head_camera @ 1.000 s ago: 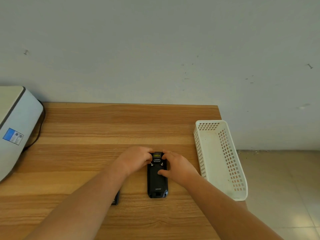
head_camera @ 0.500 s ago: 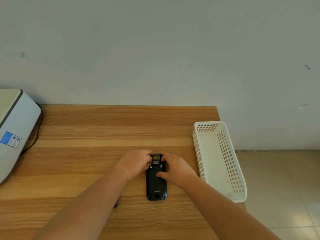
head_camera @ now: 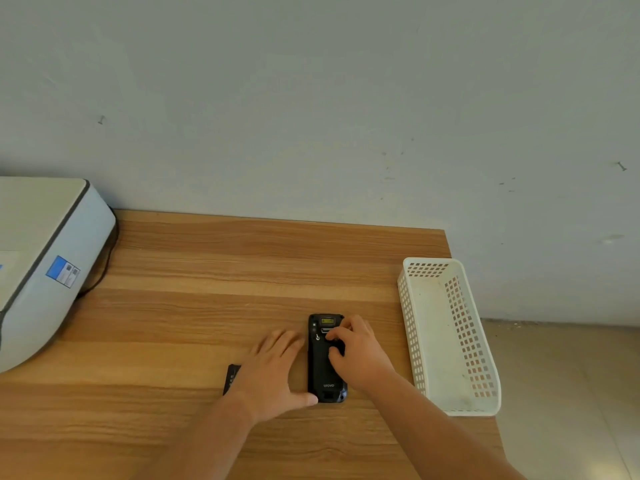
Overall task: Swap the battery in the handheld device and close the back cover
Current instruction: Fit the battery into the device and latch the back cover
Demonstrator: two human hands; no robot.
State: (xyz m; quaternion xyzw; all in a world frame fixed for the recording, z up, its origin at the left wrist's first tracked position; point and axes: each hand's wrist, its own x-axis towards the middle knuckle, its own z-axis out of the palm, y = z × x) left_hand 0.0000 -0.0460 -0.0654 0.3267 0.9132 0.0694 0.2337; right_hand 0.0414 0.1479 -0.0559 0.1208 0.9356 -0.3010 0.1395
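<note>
A black handheld device (head_camera: 323, 374) lies face down on the wooden table (head_camera: 214, 271), its back cover on and its scanner window at the far end. My right hand (head_camera: 358, 355) rests on the device's upper right part, fingertips curled onto the cover near the latch. My left hand (head_camera: 273, 374) lies flat on the table against the device's left side, fingers spread, thumb touching its lower left corner. A black battery (head_camera: 232, 377) lies on the table left of my left wrist, mostly hidden by that hand.
A white perforated plastic basket (head_camera: 450, 341) stands at the table's right edge, with nothing visible inside. A white and grey printer (head_camera: 45, 268) with a black cable sits at the far left. The wall runs along the table's back edge.
My left hand has come off the device's top end and drawn back to lie flat beside it. My right hand stays on the cover. The battery now shows more.
</note>
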